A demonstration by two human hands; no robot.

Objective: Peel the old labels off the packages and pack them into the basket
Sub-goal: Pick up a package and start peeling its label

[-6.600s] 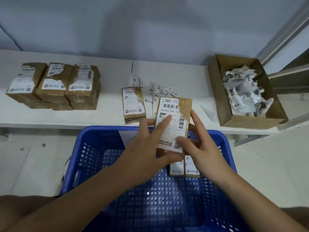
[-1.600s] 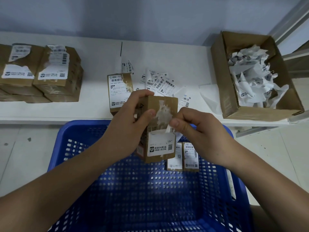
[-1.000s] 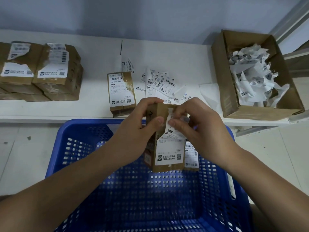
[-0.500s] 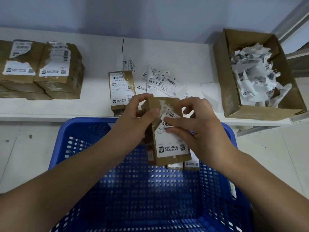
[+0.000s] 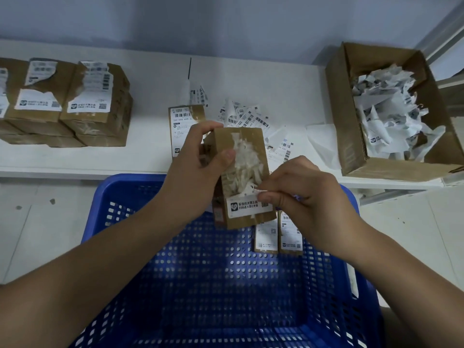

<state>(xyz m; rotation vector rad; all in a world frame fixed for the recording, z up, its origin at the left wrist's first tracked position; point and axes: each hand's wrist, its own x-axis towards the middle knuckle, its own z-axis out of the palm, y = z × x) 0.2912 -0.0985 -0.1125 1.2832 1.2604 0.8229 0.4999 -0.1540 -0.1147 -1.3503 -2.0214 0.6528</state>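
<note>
My left hand (image 5: 193, 172) grips a brown package (image 5: 242, 146) upright over the far rim of the blue basket (image 5: 120, 197). White glue residue covers the package's upper face, and a strip of white label (image 5: 247, 207) remains across the bottom. My right hand (image 5: 301, 197) pinches a torn edge of that label at the package's right side. Two labelled packages (image 5: 277, 237) stand inside the basket at its far wall. One more labelled package (image 5: 183, 121) lies on the white shelf (image 5: 150, 156), partly hidden behind my left hand.
Stacked brown packages (image 5: 75, 104) with half-torn labels sit at the shelf's left. Loose peeled labels (image 5: 251, 119) lie scattered mid-shelf. An open cardboard box (image 5: 351, 136) full of crumpled label scraps stands at the right. Pale tiled floor lies below.
The label's upper part has come off the package, baring glue residue. My right hand has moved down to the remaining bottom strip. The package stays upright in my left hand.
</note>
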